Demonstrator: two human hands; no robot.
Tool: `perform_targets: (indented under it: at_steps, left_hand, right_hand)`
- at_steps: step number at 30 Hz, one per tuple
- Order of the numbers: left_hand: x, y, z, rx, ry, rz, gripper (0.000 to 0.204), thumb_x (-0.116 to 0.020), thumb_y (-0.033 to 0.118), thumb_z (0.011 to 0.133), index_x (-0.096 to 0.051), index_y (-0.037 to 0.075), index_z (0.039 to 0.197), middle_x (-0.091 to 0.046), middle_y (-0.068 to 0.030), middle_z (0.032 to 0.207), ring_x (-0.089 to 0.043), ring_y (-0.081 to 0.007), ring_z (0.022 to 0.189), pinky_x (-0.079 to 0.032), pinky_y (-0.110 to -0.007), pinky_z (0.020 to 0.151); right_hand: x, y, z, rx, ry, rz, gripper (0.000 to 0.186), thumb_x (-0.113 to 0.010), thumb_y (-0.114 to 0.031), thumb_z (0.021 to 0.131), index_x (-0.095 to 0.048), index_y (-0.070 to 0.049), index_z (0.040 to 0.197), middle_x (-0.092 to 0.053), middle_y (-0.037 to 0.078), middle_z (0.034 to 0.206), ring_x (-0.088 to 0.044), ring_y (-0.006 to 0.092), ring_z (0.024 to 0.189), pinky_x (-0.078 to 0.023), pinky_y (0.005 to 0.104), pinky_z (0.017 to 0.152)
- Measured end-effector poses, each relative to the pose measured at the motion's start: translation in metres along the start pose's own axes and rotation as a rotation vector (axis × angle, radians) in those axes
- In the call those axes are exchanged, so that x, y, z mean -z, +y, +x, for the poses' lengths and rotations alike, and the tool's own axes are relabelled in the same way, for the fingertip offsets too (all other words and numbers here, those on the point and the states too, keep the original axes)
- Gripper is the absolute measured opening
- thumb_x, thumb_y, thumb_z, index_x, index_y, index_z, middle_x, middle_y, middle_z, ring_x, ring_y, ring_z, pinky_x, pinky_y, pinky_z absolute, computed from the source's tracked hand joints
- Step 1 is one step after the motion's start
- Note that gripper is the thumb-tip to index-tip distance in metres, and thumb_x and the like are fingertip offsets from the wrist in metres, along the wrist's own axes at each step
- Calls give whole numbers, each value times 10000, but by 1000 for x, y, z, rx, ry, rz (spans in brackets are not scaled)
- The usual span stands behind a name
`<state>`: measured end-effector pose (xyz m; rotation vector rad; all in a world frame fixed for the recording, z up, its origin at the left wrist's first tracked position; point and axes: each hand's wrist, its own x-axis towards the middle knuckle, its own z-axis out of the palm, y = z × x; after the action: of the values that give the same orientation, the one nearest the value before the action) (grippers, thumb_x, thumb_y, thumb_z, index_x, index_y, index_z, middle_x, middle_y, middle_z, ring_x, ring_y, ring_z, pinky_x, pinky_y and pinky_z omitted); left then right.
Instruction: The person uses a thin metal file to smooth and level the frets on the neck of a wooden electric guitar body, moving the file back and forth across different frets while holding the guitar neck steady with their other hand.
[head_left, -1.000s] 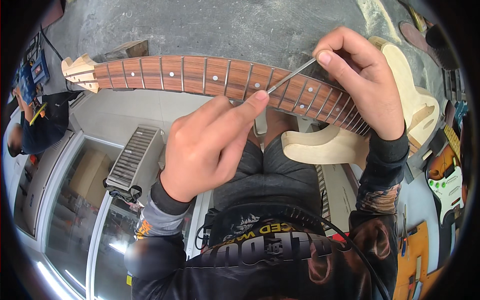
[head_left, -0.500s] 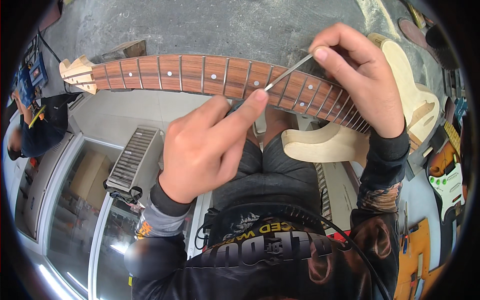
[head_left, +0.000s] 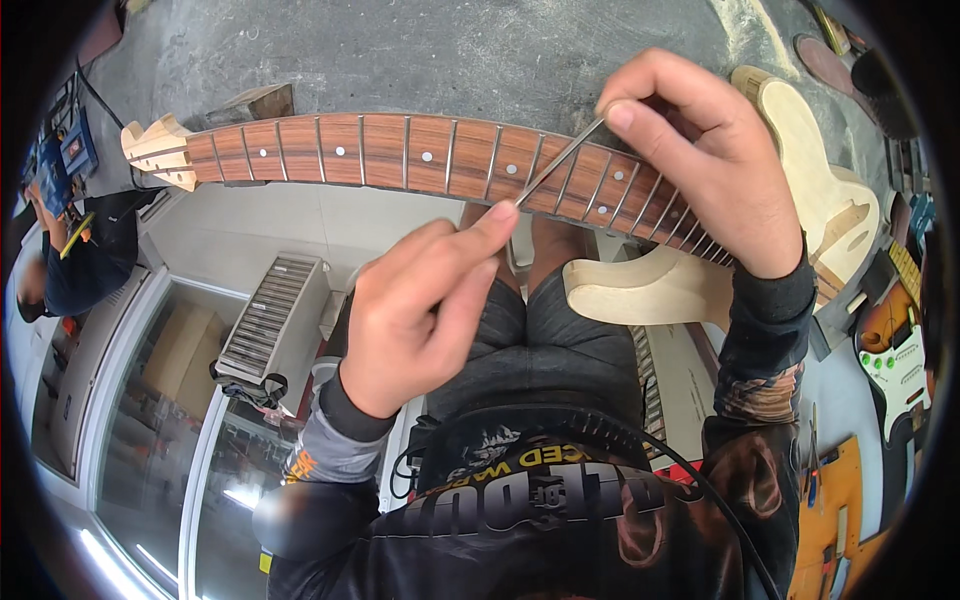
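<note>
A rosewood fretboard [head_left: 384, 154] with metal frets and dot inlays runs across the view, its pale headstock [head_left: 160, 155] at left. My right hand [head_left: 705, 160] pinches a thin metal file [head_left: 560, 158] by its upper end, slanting across the frets. My left hand [head_left: 430, 310] is curled, index fingertip pressed on the file's lower end at the fretboard's near edge. An unfinished pale guitar body [head_left: 820, 160] lies at the right, one horn [head_left: 625, 290] showing under the neck.
Grey worktop [head_left: 420, 60] with a block [head_left: 255, 103]. Another person [head_left: 75, 270] with tools at far left. Slatted metal box [head_left: 270, 330] below; sunburst guitar [head_left: 890, 370] and tool board [head_left: 830, 530] at right.
The file and both hands have shifted a little toward me and to the left at the right hand, the file's lower tip reaching the fretboard's near edge. My left forearm sits slightly lower.
</note>
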<state>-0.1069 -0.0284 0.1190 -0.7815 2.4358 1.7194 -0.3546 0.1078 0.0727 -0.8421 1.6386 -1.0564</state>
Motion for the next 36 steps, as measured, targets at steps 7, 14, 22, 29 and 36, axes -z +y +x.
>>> perform_targets:
  at_steps: [7,14,22,29,36]
  left_hand:
    - [-2,-1,9,-142,-61,235,403,-678,-84,929,-693,-58,1330,-581,-47,773,-541,-119,655,-451,-309,612]
    - [-13,-3,-33,392,123,-808,341,-621,41,1055,-655,-58,1380,-568,35,856,-469,-48,651,-361,-223,586]
    - [-10,2,14,-224,32,369,509,-704,-147,820,-728,8,1305,-503,-82,744,-480,-162,568,-379,-299,512]
    - [-5,8,-1,442,10,-839,398,-650,146,1019,-564,-43,1358,-598,-74,760,-444,-88,491,-356,-263,462]
    - [11,-3,-16,452,-32,-894,343,-608,62,1056,-571,-48,1379,-688,-77,931,-556,-37,647,-419,-194,592]
  right_hand:
    - [9,1,-9,-55,52,65,86,-657,-128,1051,-664,-43,1060,-606,-55,952,-529,44,841,-449,224,765]
    - [-2,-14,5,-16,-109,-152,80,-657,-95,1049,-661,-16,1033,-628,-22,952,-564,60,880,-470,241,788]
    - [13,0,-10,-54,47,-4,92,-639,-106,1059,-657,-16,1063,-602,-45,946,-548,45,897,-444,218,801]
    - [9,-9,-5,-27,30,52,93,-628,-99,1063,-669,-23,1098,-620,-28,1000,-567,58,950,-461,233,866]
    - [0,-8,7,19,-81,-35,93,-637,-63,1053,-674,-9,1119,-656,5,1069,-607,81,1009,-492,256,909]
